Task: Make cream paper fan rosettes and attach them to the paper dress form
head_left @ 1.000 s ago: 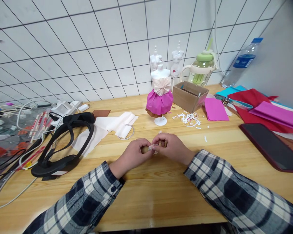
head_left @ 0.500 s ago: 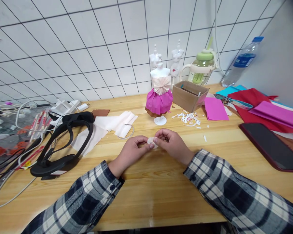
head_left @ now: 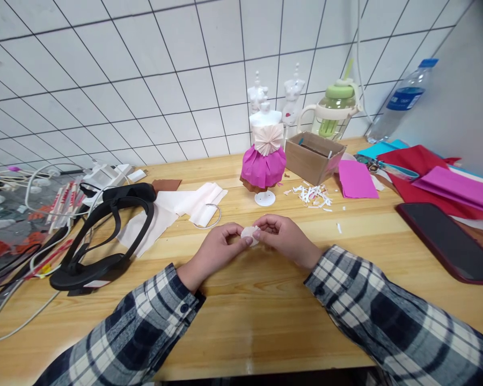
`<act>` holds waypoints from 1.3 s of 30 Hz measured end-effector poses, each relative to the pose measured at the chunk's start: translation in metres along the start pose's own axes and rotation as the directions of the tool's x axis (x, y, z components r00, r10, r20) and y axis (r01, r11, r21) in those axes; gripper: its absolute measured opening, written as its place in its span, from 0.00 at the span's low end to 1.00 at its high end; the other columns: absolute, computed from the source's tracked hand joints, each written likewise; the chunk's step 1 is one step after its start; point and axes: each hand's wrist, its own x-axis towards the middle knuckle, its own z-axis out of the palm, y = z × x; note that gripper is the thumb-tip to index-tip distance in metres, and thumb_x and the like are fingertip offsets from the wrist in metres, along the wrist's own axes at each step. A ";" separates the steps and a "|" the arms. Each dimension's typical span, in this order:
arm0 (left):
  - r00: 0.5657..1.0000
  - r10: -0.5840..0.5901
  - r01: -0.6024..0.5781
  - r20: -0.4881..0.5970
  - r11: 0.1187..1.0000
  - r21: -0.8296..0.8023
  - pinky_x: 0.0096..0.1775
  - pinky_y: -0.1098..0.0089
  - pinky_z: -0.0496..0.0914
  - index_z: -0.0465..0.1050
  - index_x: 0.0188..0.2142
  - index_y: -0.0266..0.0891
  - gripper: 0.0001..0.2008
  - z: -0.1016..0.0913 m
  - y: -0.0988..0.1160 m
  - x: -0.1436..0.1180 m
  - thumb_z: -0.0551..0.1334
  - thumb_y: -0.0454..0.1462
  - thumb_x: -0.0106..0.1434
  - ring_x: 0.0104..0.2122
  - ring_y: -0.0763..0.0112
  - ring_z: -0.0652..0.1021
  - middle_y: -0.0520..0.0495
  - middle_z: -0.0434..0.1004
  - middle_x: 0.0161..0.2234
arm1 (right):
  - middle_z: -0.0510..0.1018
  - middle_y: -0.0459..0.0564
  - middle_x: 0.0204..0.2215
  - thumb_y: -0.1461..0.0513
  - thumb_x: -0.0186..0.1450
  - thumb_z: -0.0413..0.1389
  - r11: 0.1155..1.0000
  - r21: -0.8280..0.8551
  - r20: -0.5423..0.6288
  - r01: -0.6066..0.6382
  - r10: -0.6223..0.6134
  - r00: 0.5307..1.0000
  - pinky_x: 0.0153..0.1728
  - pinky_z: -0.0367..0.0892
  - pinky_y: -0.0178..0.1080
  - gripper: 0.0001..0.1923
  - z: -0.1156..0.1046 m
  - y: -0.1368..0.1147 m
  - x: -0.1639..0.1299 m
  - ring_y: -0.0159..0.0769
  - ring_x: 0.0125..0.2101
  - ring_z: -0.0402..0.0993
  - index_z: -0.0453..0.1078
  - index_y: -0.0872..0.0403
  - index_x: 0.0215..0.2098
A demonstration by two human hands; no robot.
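Observation:
Between both hands is a small piece of pale pink paper (head_left: 249, 232), low over the table's middle. My left hand (head_left: 221, 246) pinches its left edge with thumb and fingers. On the other side, my right hand (head_left: 284, 238) grips the paper's right edge, its fingertips curled. Just beyond the hands stands a small white dress form (head_left: 265, 115) on a round base. It wears a magenta paper skirt (head_left: 263, 166) over a brown layer, and a pale pink pleated fan (head_left: 268, 139) sits on its bodice.
Left lie pale pink paper sheets (head_left: 207, 201), a wire ring, and a black headset (head_left: 100, 268) with cables. Right of the dress form are a cardboard box (head_left: 314, 161), white paper scraps (head_left: 312, 195), magenta paper (head_left: 358, 179) and a phone (head_left: 446, 241). A jug (head_left: 334, 112) and bottle (head_left: 404, 99) stand behind.
More of the pale pink paper now shows between the fingertips. My right hand has shifted slightly. Both hands keep their pinch, and the view has moved a little.

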 end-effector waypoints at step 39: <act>0.910 0.415 -0.340 0.005 0.739 0.582 0.45 0.60 0.66 0.80 0.34 0.43 0.04 -0.007 -0.008 0.004 0.65 0.38 0.61 0.40 0.63 0.75 0.46 0.77 0.38 | 0.75 0.53 0.44 0.66 0.60 0.58 0.643 -0.762 -0.034 0.074 -0.154 0.988 0.46 0.64 0.39 0.16 -0.001 0.000 -0.009 0.38 0.44 0.71 0.72 0.56 0.47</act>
